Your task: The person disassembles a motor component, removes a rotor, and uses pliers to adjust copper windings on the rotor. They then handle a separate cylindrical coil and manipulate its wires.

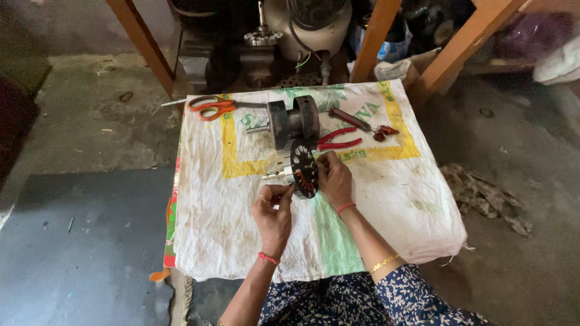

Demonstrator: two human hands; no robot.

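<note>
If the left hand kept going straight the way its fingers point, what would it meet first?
The left hand points up and slightly right, fingertips already at the slotted round motor core. That comes first; beyond it lies the dark cylindrical motor part, though depth is hard to judge.

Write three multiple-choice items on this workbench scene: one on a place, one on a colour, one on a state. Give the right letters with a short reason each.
1. Where do the scissors lie?
A. on the sack's far left corner
B. on the floor
C. in the person's lap

2. What colour are the handles of the pliers?
A. blue
B. red
C. green

3. How is the round slotted motor core at this moment?
A. lying alone on the sack
B. held between both hands
C. hanging from the wooden frame

Answers:
1 A, they rest on the white sack at its far left corner.
2 B, both handles show red beside the core.
3 B, the right hand holds its side and the left hand touches its lower edge.
</note>
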